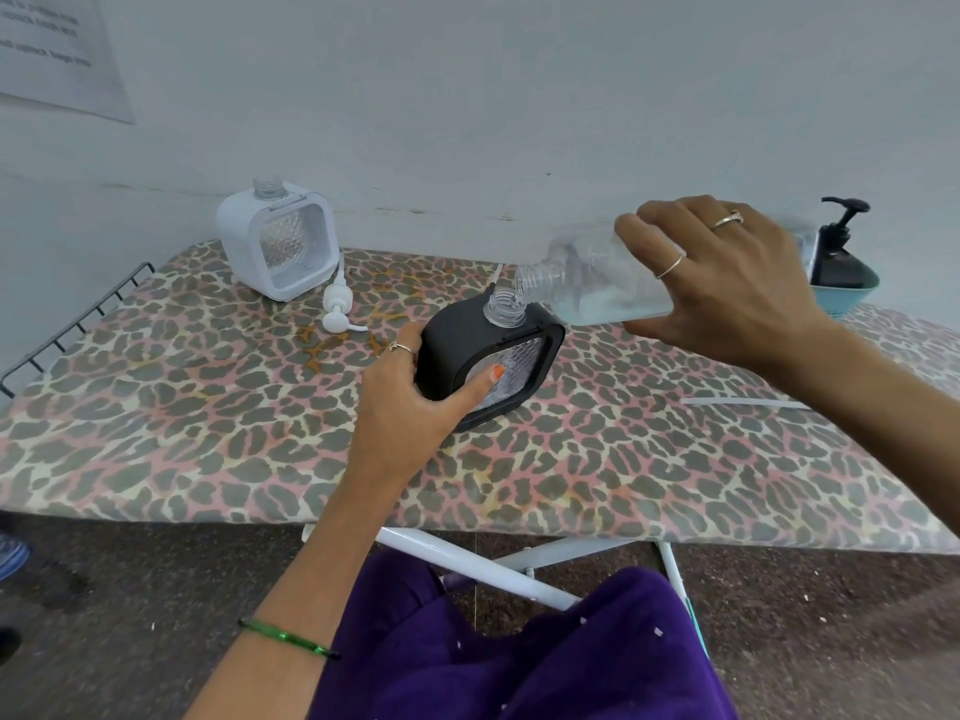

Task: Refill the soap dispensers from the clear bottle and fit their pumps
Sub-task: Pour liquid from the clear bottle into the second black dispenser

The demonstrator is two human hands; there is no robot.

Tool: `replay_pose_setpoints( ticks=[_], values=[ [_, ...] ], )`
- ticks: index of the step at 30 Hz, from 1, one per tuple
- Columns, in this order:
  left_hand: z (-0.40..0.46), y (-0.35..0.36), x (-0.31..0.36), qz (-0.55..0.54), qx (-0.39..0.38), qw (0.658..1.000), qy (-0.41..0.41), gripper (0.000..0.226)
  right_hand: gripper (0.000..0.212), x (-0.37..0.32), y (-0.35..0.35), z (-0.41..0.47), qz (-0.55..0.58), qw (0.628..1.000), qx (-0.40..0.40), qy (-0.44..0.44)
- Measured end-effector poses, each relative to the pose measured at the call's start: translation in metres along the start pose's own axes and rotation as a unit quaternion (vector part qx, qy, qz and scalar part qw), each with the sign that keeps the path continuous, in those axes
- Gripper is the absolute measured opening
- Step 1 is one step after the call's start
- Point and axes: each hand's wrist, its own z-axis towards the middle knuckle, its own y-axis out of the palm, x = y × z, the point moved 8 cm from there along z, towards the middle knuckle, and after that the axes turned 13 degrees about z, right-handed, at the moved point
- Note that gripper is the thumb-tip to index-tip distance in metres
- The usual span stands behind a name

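Clear bottle (597,283), right of frame centre: tipped nearly horizontal, threaded mouth pointing left and sitting just above and beside the open neck of the black dispenser (488,356). Pale liquid pooled along the bottle's lower side; it has not visibly reached the mouth. Whether any stream is crossing into the neck cannot be resolved at this blur. Judgement: pour into the black unit is starting or under way.

Black dispenser stands at frame centre on the leopard-print ironing board (208,433), leaned slightly, clear neck uppermost, no pump fitted. The lean probably presents the neck toward the bottle mouth.

Right hand (722,283): closed around the rear body of the clear bottle from above, fingers wrapped over the far side, wrist raised. Grip at the back end gives leverage to set the tilt.

Left hand (400,392): clamped on the left side of the black dispenser, thumb pressed across the textured clear window, fingers behind. Likely purpose: steady the unit so the narrow neck does not shift under the pour.

White dispenser (275,241), upper left of frame, by the wall: neck open, no pump. White pump (337,309) lies on the board just in front of it, tube toward it.

Black pump (844,226) stands in a teal bowl (852,298), far right, partly hidden behind the right hand.

Remaining, by estimate: finish this fill, fit both pumps; white unit's fill level unclear.
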Motion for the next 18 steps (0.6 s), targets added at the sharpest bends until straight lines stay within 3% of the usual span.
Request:
replay_pose_setpoints(
  ticks=[18],
  values=[
    [0.0000,-0.0001,-0.0015,0.006,0.001,1.000,-0.005,0.049,0.069,0.0006,0.0002,0.0001,-0.007,1.000,0.005,-0.003]
  ],
)
